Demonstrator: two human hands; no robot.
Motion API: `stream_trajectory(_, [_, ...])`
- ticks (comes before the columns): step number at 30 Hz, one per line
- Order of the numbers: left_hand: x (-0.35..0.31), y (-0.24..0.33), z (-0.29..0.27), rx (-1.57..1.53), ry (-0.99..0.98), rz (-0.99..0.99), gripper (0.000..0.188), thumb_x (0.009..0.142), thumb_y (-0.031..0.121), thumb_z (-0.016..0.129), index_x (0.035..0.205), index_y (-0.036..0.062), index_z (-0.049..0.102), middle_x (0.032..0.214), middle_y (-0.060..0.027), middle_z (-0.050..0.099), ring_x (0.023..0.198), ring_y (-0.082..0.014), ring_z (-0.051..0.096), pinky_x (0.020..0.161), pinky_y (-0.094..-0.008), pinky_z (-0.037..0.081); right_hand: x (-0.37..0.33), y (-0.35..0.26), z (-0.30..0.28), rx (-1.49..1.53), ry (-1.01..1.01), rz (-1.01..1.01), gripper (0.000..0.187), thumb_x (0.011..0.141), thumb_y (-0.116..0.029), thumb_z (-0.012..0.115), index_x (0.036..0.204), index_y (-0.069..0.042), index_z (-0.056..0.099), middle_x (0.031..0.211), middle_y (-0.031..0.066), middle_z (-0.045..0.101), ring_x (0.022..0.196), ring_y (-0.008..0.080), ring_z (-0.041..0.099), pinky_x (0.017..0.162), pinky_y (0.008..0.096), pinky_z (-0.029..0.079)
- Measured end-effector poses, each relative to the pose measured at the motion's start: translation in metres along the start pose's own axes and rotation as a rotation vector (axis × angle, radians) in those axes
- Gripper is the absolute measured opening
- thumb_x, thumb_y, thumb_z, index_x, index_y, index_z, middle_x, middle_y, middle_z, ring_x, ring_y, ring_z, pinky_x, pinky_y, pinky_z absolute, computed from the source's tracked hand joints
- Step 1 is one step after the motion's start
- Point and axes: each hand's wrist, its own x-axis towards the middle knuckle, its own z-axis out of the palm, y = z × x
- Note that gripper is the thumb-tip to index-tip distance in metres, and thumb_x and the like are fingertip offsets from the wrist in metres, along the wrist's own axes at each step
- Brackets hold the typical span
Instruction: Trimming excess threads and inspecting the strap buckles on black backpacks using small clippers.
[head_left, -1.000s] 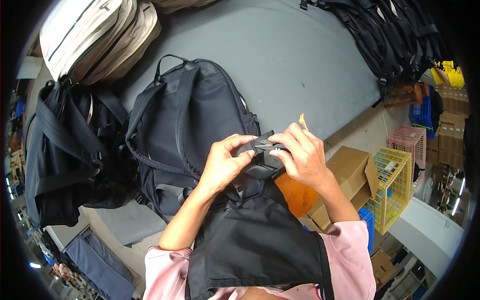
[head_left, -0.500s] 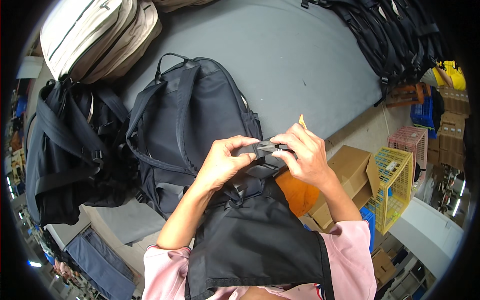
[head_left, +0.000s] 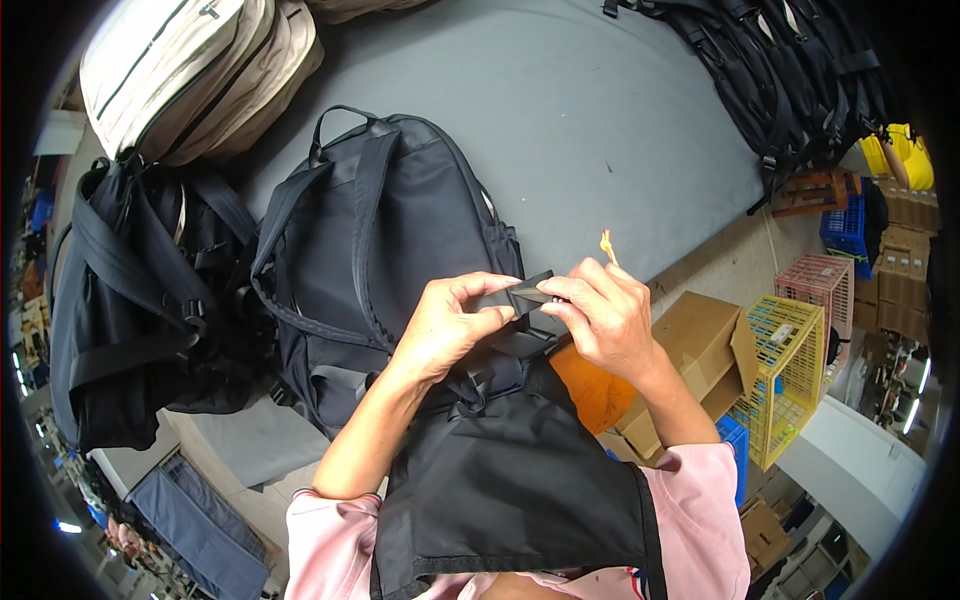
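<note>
A dark navy backpack (head_left: 330, 230) lies on the grey table with its shoulder straps facing up. My left hand (head_left: 440, 325) is closed, pinching a black webbing strap (head_left: 495, 298) between thumb and fingers above the bag's lower right corner. Closed around small metal thread snips (head_left: 541, 294), my right hand (head_left: 605, 312) holds the pointed blades against the strap. Its fingers cover most of the snips. A yellow cord (head_left: 607, 243) sticks up behind that hand. Whether the blades grip a thread is too small to tell.
Black backpacks (head_left: 150, 300) are piled at left, beige ones (head_left: 200, 80) beyond them. More black bags (head_left: 790, 80) lie at the far right of the grey table (head_left: 560, 130). A cardboard box (head_left: 690, 350) and yellow crate (head_left: 785, 370) stand right. Someone in yellow (head_left: 905, 155) is farther off.
My right fingers have closed further around the snips, and the blades have shifted slightly at the strap. My left hand is nearly still. The person in yellow has moved an arm.
</note>
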Motion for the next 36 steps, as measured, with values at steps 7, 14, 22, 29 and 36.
stream_trajectory(7, [0.008, -0.009, -0.002, 0.130, 0.076, 0.048, 0.029, 0.080, 0.003, 0.064, 0.109, -0.0013, 0.063, 0.096, -0.0096, 0.067, 0.083, -0.0134, 0.062, 0.079, -0.0256, 0.049, -0.009, 0.011, 0.022, 0.619, 0.163, 0.568, 0.024, 0.072, 0.001, 0.070, 0.094, -0.002, 0.062, 0.083, 0.0059, 0.052, 0.062, 0.0155, 0.054, 0.052, 0.0300, 0.045])
stream_trajectory(14, [0.041, 0.028, -0.028, 0.816, 0.281, 0.625, 0.017, 0.082, 0.006, 0.060, 0.098, 0.0033, 0.064, 0.098, -0.0122, 0.062, 0.098, -0.0299, 0.058, 0.088, -0.0378, 0.046, 0.044, 0.057, 0.048, 0.635, 0.126, 0.546, 0.014, 0.086, -0.013, 0.063, 0.091, 0.000, 0.059, 0.071, -0.0006, 0.053, 0.061, 0.0072, 0.043, 0.059, 0.0258, 0.041])
stream_trajectory(22, [0.152, 0.078, -0.132, 1.591, 0.285, 0.770, 0.030, 0.085, 0.010, 0.058, 0.114, 0.0054, 0.061, 0.114, -0.0115, 0.060, 0.113, -0.0302, 0.053, 0.099, -0.0407, 0.038, 0.127, 0.071, 0.152, 0.420, 0.039, 0.694, 0.036, 0.073, -0.025, 0.076, 0.094, 0.000, 0.060, 0.082, 0.0136, 0.066, 0.077, 0.0258, 0.064, 0.071, 0.0356, 0.050])
stream_trajectory(29, [0.164, 0.113, -0.134, 1.656, -0.166, 0.520, 0.027, 0.089, 0.025, 0.057, 0.104, 0.0041, 0.066, 0.094, -0.0136, 0.062, 0.093, -0.0325, 0.059, 0.082, -0.0414, 0.047, 0.133, 0.063, 0.153, 0.474, 0.036, 0.740, 0.017, 0.077, -0.013, 0.067, 0.087, 0.001, 0.062, 0.073, 0.0087, 0.065, 0.065, 0.0196, 0.062, 0.062, 0.0328, 0.047])
stream_trajectory(36, [0.124, 0.167, -0.124, 1.553, -0.232, 0.588, 0.032, 0.091, 0.031, 0.054, 0.084, 0.0007, 0.063, 0.077, -0.0214, 0.061, 0.078, -0.0399, 0.059, 0.072, -0.0463, 0.046, 0.148, 0.039, 0.104, 1.354, -0.099, 0.853, 0.016, 0.081, -0.011, 0.067, 0.092, -0.001, 0.064, 0.066, -0.0066, 0.051, 0.054, 0.0008, 0.042, 0.049, 0.0186, 0.032])
